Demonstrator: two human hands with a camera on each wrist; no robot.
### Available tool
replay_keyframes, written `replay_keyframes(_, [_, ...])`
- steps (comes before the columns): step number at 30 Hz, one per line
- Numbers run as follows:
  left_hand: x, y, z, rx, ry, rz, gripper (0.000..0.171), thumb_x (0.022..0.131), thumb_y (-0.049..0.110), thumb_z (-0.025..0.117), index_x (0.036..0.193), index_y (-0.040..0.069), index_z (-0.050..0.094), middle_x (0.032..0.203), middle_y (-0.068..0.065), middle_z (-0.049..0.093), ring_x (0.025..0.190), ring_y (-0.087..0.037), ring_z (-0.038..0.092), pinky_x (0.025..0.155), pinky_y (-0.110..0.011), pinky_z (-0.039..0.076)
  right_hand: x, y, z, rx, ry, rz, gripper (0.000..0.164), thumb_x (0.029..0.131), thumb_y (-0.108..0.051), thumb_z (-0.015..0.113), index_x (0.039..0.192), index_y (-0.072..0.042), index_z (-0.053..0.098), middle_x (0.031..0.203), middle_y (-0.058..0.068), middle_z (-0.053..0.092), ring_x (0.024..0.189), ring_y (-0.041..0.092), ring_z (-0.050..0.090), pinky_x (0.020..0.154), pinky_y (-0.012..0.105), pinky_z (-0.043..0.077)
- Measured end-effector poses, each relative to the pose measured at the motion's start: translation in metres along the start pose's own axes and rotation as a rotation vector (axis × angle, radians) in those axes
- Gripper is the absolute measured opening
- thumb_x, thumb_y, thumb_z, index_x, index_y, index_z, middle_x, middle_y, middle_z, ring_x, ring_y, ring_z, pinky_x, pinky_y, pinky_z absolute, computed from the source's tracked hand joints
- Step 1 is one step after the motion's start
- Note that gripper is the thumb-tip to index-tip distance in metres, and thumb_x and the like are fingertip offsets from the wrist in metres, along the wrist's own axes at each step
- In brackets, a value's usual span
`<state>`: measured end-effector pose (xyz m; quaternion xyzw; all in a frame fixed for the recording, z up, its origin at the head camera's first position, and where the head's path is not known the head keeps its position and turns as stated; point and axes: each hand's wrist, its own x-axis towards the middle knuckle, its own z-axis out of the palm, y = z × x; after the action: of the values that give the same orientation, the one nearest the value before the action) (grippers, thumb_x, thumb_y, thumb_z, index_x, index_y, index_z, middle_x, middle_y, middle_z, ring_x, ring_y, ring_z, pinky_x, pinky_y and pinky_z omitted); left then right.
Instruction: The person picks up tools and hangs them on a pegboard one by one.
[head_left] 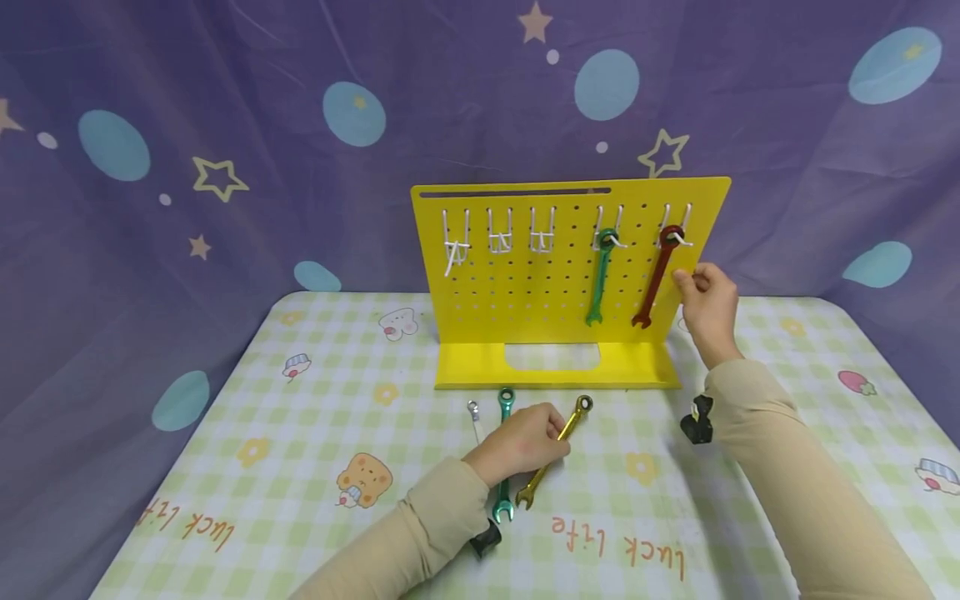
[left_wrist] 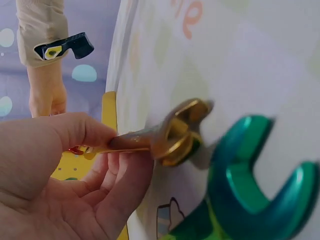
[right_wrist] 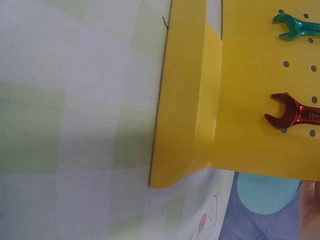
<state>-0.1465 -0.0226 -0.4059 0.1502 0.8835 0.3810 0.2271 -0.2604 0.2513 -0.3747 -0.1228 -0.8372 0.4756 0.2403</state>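
Wrenches (head_left: 602, 279): 5, 2 hung | left hand (head_left: 523, 443) pinches gold wrench (head_left: 575, 417) | right hand (head_left: 710, 315) grips pegboard (head_left: 555, 332)

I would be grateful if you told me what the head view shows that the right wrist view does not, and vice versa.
Only the head view: the left hand's grip on the gold wrench, the teal wrench and silver wrench on the table, and the white hooks.

Only the right wrist view: readable stamps, beginning 12 on the hung green wrench and 13 on the red wrench.

Both: those two hung wrenches, the yellow pegboard, the checked tablecloth, and the right hand's grip, only partly in the wrist view.
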Motion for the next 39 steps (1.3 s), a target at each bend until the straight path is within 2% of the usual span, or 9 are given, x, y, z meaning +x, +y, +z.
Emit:
replay_keyframes(5, [0.003, 0.004, -0.003, -0.005, 0.027, 0.022, 0.018, 0.092, 0.015, 0.068, 0.106, 0.007, 0.062, 0.089, 0.001, 0.06, 0.074, -0.013, 0.055, 0.065, -0.023, 0.047, 0.001, -0.001, 0.001, -0.001, -0.001, -0.003, 0.04, 0.099, -0.033, 0.057, 0.107, 0.006, 0.06, 0.1, 0.019, 0.066, 0.062, -0.005, 0.051, 0.059, 0.014, 0.043])
replay_keyframes(9, [0.004, 0.008, -0.008, -0.025, 0.042, 0.027, 0.02, 0.094, 0.016, 0.066, 0.111, 0.006, 0.061, 0.092, 0.001, 0.059, 0.074, -0.013, 0.054, 0.064, -0.023, 0.046, 0.002, -0.001, 0.001, -0.006, 0.001, -0.015, 0.039, 0.099, -0.032, 0.058, 0.106, 0.006, 0.06, 0.098, 0.019, 0.067, 0.061, -0.005, 0.05, 0.06, 0.015, 0.042])
replay_keyframes(16, [0.001, 0.014, -0.019, -0.135, 0.074, 0.015, 0.019, 0.096, 0.016, 0.064, 0.112, 0.008, 0.061, 0.097, 0.0, 0.059, 0.067, -0.014, 0.053, 0.056, -0.025, 0.045, 0.002, -0.002, 0.002, -0.017, 0.006, -0.027, 0.039, 0.099, -0.031, 0.058, 0.103, 0.008, 0.06, 0.098, 0.021, 0.066, 0.059, -0.007, 0.047, 0.059, 0.014, 0.041])
replay_keyframes(21, [0.0, 0.018, -0.03, -0.197, 0.126, 0.071, 0.017, 0.096, 0.013, 0.063, 0.111, 0.007, 0.06, 0.099, -0.001, 0.061, 0.066, -0.012, 0.053, 0.056, -0.023, 0.043, 0.003, -0.003, 0.001, -0.023, -0.001, -0.011, 0.04, 0.1, -0.031, 0.058, 0.105, 0.008, 0.06, 0.1, 0.023, 0.066, 0.059, -0.009, 0.046, 0.061, 0.013, 0.042])
replay_keyframes(24, [0.0, 0.021, -0.036, -0.228, 0.157, 0.103, 0.016, 0.095, 0.013, 0.064, 0.11, 0.007, 0.059, 0.1, -0.001, 0.061, 0.072, -0.012, 0.055, 0.06, -0.023, 0.043, 0.003, -0.003, 0.001, -0.026, -0.009, 0.001, 0.042, 0.1, -0.033, 0.057, 0.107, 0.009, 0.06, 0.104, 0.026, 0.067, 0.059, -0.01, 0.046, 0.062, 0.013, 0.042])
replay_keyframes(30, [-0.004, 0.026, -0.05, -0.261, 0.222, 0.123, 0.02, 0.096, 0.015, 0.065, 0.114, 0.008, 0.059, 0.103, -0.001, 0.061, 0.083, -0.015, 0.059, 0.065, -0.025, 0.047, 0.002, -0.003, 0.001, -0.012, -0.018, 0.042, 0.047, 0.1, -0.035, 0.055, 0.114, 0.01, 0.059, 0.111, 0.026, 0.066, 0.064, -0.007, 0.047, 0.065, 0.013, 0.043])
replay_keyframes(39, [-0.003, 0.032, -0.068, -0.313, 0.341, 0.189, 0.027, 0.098, 0.018, 0.065, 0.122, 0.008, 0.058, 0.113, -0.004, 0.06, 0.099, -0.02, 0.061, 0.074, -0.03, 0.054, 0.0, -0.001, 0.001, -0.005, -0.014, 0.043, 0.045, 0.101, -0.032, 0.055, 0.116, 0.01, 0.06, 0.108, 0.024, 0.065, 0.07, -0.004, 0.047, 0.069, 0.015, 0.042])
